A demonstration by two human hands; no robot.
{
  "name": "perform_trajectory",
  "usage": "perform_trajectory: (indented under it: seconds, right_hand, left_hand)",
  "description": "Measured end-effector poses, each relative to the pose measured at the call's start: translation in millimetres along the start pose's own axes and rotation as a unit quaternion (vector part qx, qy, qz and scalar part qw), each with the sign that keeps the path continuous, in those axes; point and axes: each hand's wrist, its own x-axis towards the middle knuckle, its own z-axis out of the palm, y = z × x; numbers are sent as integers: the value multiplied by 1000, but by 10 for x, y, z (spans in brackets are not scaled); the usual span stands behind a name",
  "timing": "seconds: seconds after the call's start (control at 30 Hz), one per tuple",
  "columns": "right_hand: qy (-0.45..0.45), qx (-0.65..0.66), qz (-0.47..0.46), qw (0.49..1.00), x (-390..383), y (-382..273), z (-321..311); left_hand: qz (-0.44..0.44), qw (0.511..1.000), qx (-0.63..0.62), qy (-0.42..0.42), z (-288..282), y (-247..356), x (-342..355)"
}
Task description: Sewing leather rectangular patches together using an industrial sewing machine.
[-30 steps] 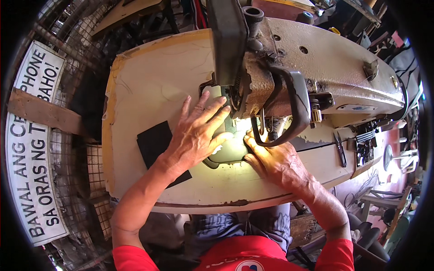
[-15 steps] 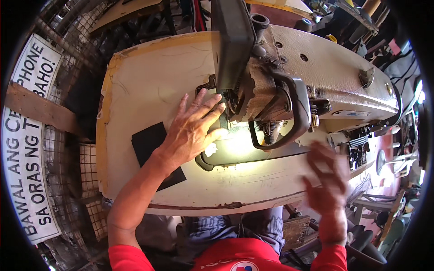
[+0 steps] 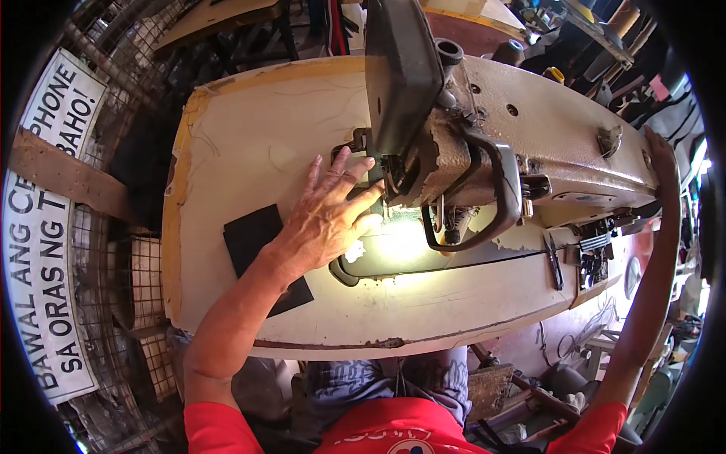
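My left hand (image 3: pixel 325 216) lies flat on the bed of a worn sewing machine (image 3: pixel 556 113), its fingers spread toward the needle area. Its fingertips touch a narrow dark strip (image 3: pixel 376 180) beside the presser area; the machine head hides where the strip leads. Under my left wrist is a flat black rectangular piece (image 3: pixel 249 236). At the machine's far right end, my right hand (image 3: pixel 662 157) is curled over the handwheel (image 3: pixel 649 209), which it mostly covers. A bright light shines on the metal bed plate (image 3: pixel 370 261) below the needle area.
A black finger guard loop (image 3: pixel 508 189) juts from the machine head. Dark slim snips or tweezers (image 3: pixel 554 261) lie on the tabletop at right, near a holder of small metal parts (image 3: pixel 596 246). Wire mesh (image 3: pixel 98 250) and a white sign (image 3: pixel 45 303) stand at left.
My right hand has swung from above the table's right front up and right to the handwheel, uncovering the slim tool. My left hand stays in place on the bed.
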Motion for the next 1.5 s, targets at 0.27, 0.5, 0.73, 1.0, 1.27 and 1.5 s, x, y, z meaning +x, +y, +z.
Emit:
perform_trajectory:
  seconds: [0.27,0.5,0.73,1.0,1.27,1.5]
  right_hand:
    - [-99,-189,-17,977,109,85,-82]
    - [151,123,90,977,-508,-36,145]
    - [323,182,245,896,-1985,-511,1347]
    - [221,220,97,945,-773,61,62]
    - [109,209,87,968,-848,-254,88]
    - [327,133,211,912,-1223,-671,523]
  left_hand:
    - [59,998,-25,12,2,-55,42]
    - [30,997,-54,46,10,-14,0]
    - [57,998,-9,36,50,-3,31]
    - [42,994,-58,78,120,-17,-11]
    - [46,998,-11,49,131,-16,10]
    - [65,996,5,53,147,-17,58]
